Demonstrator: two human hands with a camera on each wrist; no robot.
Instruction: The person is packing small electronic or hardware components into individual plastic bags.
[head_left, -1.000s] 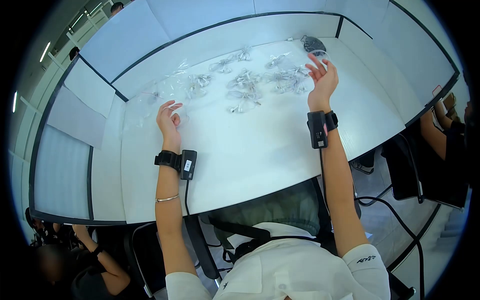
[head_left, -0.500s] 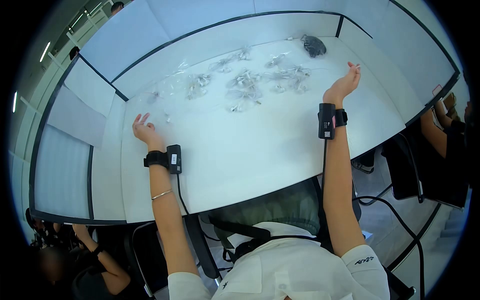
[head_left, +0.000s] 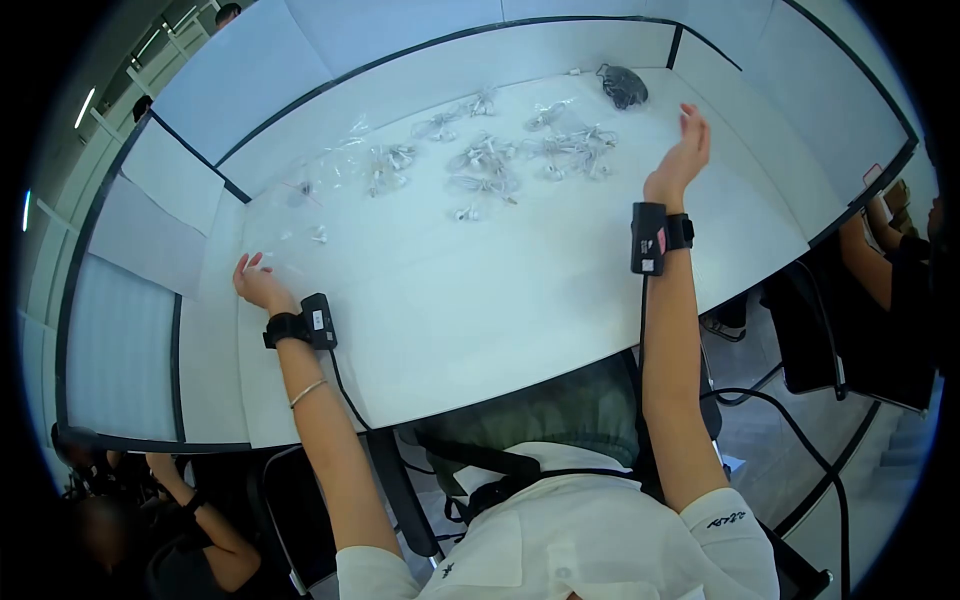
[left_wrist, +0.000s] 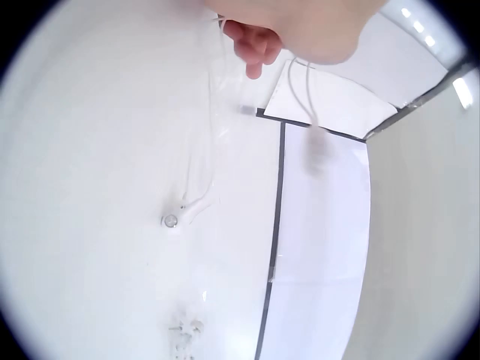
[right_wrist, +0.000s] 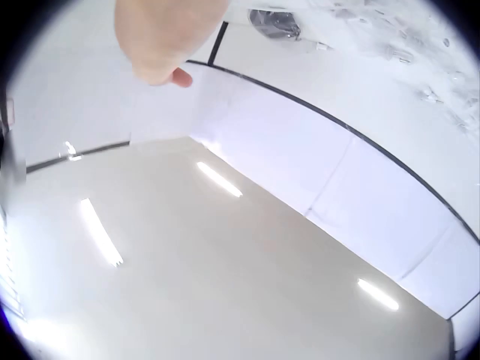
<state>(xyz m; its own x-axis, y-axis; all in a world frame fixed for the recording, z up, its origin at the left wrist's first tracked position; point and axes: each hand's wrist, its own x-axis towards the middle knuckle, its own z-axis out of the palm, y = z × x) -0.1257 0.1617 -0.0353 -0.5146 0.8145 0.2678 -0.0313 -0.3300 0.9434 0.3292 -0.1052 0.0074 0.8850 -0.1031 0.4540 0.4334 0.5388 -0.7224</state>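
At the table's left side, my left hand (head_left: pixel 262 286) has its fingers curled; in the left wrist view, a thin white cable (left_wrist: pixel 294 84) runs from the hand (left_wrist: pixel 300 26), with a blurred white end dangling. A white earphone piece (left_wrist: pixel 171 220) lies below it, its wire leading up toward the fingers. My right hand (head_left: pixel 680 160) is raised over the table's right side, fingers loosely extended, with nothing visible in it. In the right wrist view, most of that hand's (right_wrist: pixel 166 37) fingers are hidden. Bundled white cables (head_left: pixel 484 155) in clear plastic lie between the hands, farther back.
A dark pouch (head_left: pixel 624 87) sits at the back right. Clear plastic bags (head_left: pixel 340 165) lie at the back left. White partitions (head_left: pixel 480 55) enclose the table (head_left: pixel 470 310). People sit beyond both sides.
My left hand has moved left and toward the table's near edge. My right hand has moved right from above the bundles, then slightly up; its fingers now point more upward.
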